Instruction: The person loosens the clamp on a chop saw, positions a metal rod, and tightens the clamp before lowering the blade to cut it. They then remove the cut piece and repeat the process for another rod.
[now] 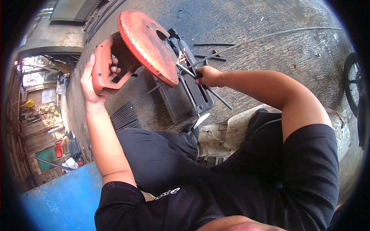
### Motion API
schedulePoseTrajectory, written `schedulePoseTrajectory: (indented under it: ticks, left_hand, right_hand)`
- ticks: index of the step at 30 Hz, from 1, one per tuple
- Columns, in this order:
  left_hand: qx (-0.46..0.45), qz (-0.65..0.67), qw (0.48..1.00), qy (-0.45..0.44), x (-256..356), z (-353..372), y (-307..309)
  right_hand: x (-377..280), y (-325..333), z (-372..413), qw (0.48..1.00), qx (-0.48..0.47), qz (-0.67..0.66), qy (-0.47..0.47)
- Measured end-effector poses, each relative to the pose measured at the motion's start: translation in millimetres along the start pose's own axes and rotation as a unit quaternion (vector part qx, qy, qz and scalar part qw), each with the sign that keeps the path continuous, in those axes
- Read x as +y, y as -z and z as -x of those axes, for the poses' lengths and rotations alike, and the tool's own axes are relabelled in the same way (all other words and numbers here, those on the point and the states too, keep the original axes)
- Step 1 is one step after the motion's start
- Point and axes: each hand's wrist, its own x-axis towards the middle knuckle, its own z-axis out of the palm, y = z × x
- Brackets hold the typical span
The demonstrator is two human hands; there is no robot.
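My left hand (91, 79) is wrapped round the orange handle (101, 69) of a chop saw, whose round orange guard (148, 44) hides most of the blade. Small sparks (181, 57) show beside the guard's right edge. A dark metal rod (220, 98) runs through my closed right hand (209, 76), its inner end by the sparks. Below lies the saw's grey base (178, 104), with a clamp screw (189, 92) along it. Where the rod meets the blade is hard to make out.
A long thin rod (269, 36) reaches across the floor to the right. Short cut rods (212, 57) lie beyond the saw, and a row of dark rods (126, 116) lies near my left knee. A blue panel (63, 196) is at lower left, a black wheel (350, 84) at far right.
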Motion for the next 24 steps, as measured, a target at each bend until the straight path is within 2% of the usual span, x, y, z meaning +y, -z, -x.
schedulePoseTrajectory:
  ticks: [10,21,24]
  left_hand:
    - [-0.001,0.002,1.000,-0.004,-1.0,-0.8,1.0]
    - [0.000,0.012,1.000,0.004,-1.3,-1.8,1.6]
    - [0.000,0.008,1.000,0.004,-1.0,-1.6,1.7]
  right_hand:
    - [1.2,8.7,2.5,0.999,-0.034,-0.007,0.009]
    - [0.6,8.9,5.5,0.973,-0.119,-0.196,-0.025]
    - [-3.4,8.9,6.5,0.970,-0.140,-0.196,-0.028]
